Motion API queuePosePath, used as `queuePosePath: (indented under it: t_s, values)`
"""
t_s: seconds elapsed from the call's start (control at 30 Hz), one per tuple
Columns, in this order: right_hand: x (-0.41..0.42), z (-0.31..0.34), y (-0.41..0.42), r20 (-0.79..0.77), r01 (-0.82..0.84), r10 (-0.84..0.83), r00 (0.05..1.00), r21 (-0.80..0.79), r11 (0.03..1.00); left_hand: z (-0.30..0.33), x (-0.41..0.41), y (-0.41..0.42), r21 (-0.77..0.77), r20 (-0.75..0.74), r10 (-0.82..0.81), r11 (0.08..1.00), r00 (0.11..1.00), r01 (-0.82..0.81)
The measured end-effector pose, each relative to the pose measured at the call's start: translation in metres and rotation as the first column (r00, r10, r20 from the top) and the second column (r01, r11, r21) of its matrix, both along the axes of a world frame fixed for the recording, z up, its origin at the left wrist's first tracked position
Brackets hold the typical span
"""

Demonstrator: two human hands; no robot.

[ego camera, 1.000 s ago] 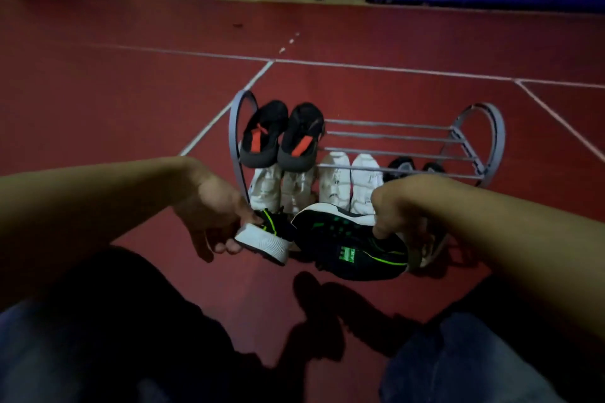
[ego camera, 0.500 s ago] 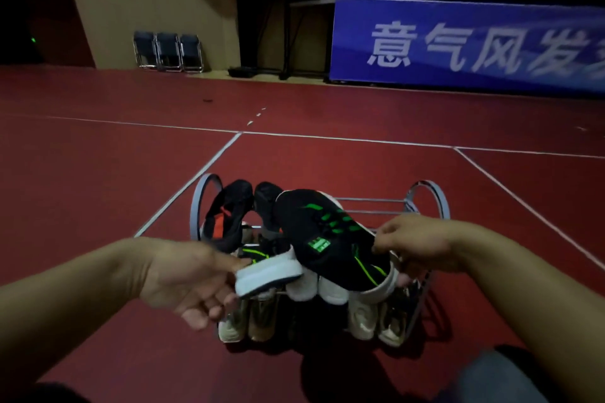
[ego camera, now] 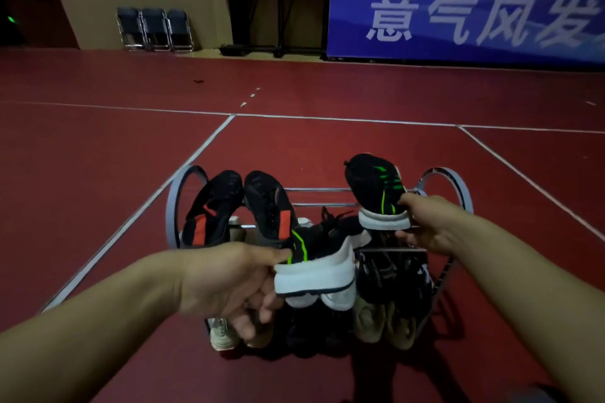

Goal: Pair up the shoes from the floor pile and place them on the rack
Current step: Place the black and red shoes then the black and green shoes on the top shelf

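Each of my hands holds one black sneaker with green stripes and a white sole. My left hand [ego camera: 229, 281] grips the heel of one sneaker [ego camera: 319, 258] in front of the rack's top tier. My right hand [ego camera: 429, 225] pinches the heel of the other sneaker [ego camera: 376, 193], toe pointing away, over the right part of the grey metal rack [ego camera: 327, 205]. A black pair with red patches [ego camera: 242, 206] stands on the top tier at the left. Lower tiers hold pale and dark shoes, partly hidden by my hands.
The rack stands on a red sports floor with white court lines [ego camera: 203, 147]. Folding chairs [ego camera: 155, 29] line the far wall at the left. A blue banner [ego camera: 465, 12] hangs at the back right. A small dark scrap [ego camera: 198, 81] lies far off on the floor.
Both hands have carried the green-striped sneakers up from the floor and apart; the right one now sits over the rack's right side, the left one near the middle.
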State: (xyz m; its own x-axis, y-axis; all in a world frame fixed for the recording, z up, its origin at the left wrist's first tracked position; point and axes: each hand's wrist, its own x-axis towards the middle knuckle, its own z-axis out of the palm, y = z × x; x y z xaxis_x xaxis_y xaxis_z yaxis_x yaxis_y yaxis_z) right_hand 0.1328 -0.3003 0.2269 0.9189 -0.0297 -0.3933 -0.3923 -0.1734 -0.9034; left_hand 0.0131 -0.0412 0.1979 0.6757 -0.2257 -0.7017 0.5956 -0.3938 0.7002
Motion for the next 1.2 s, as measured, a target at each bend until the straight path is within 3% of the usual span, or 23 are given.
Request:
queuePosePath:
  t_s: [0.13, 0.27, 0.37, 0.43, 0.5, 0.6, 0.67, 0.8, 0.87, 0.97, 1.1, 1.13, 1.2]
  values:
    - [0.03, -0.024, -0.007, 0.052, 0.084, -0.077, 0.996, -0.149, 0.985, -0.003, 0.018, -0.024, -0.02, 0.066, 0.017, 1.0, 0.998, -0.016]
    - [0.048, -0.044, -0.004, 0.014, 0.088, -0.087, 0.996, -0.183, 0.979, -0.017, 0.05, -0.04, -0.01, 0.132, 0.091, 0.996, 0.987, -0.09]
    - [0.054, -0.055, -0.003, -0.064, 0.029, -0.044, 0.997, -0.215, 0.976, -0.027, 0.073, -0.058, -0.074, 0.183, 0.268, 0.963, 0.946, -0.258]
    - [0.052, -0.06, -0.005, -0.095, -0.045, 0.019, 0.995, -0.279, 0.959, -0.03, 0.085, -0.069, -0.16, 0.185, 0.457, 0.888, 0.87, -0.432]
    - [0.051, -0.063, -0.009, -0.11, -0.069, 0.033, 0.993, -0.342, 0.937, -0.039, 0.095, -0.071, -0.238, 0.069, 0.562, 0.812, 0.824, -0.533]
    - [0.053, -0.065, -0.01, -0.155, -0.086, 0.027, 0.988, -0.391, 0.917, -0.048, 0.089, -0.063, -0.255, -0.241, 0.512, 0.786, 0.824, -0.563]
    - [0.053, -0.067, -0.005, -0.182, -0.087, 0.016, 0.983, -0.388, 0.917, -0.055, 0.087, -0.057, -0.264, -0.321, 0.561, 0.72, 0.763, -0.641]
    - [0.056, -0.071, 0.008, -0.156, -0.138, 0.081, 0.984, -0.4, 0.906, -0.068, 0.086, -0.046, -0.265, -0.186, 0.837, 0.461, 0.514, -0.847]
    - [0.055, -0.073, 0.013, -0.165, -0.141, 0.081, 0.983, -0.391, 0.909, -0.071, 0.081, -0.037, -0.276, -0.164, 0.872, 0.408, 0.461, -0.87]
    - [0.054, -0.076, 0.019, -0.19, -0.159, 0.095, 0.977, -0.361, 0.919, -0.06, 0.065, -0.033, -0.262, -0.159, 0.845, 0.463, 0.511, -0.847]
    - [0.05, -0.081, 0.023, -0.213, -0.167, 0.103, 0.972, -0.312, 0.935, -0.065, 0.056, -0.044, -0.265, -0.185, 0.586, 0.744, 0.789, -0.614]
    - [0.049, -0.08, 0.023, -0.208, -0.159, 0.098, 0.973, -0.303, 0.94, -0.07, 0.058, -0.046, -0.278, -0.166, 0.538, 0.779, 0.827, -0.562]
    - [0.047, -0.08, 0.024, -0.196, -0.153, 0.1, 0.975, -0.274, 0.949, -0.076, 0.067, -0.051, -0.289, -0.105, 0.56, 0.774, 0.822, -0.564]
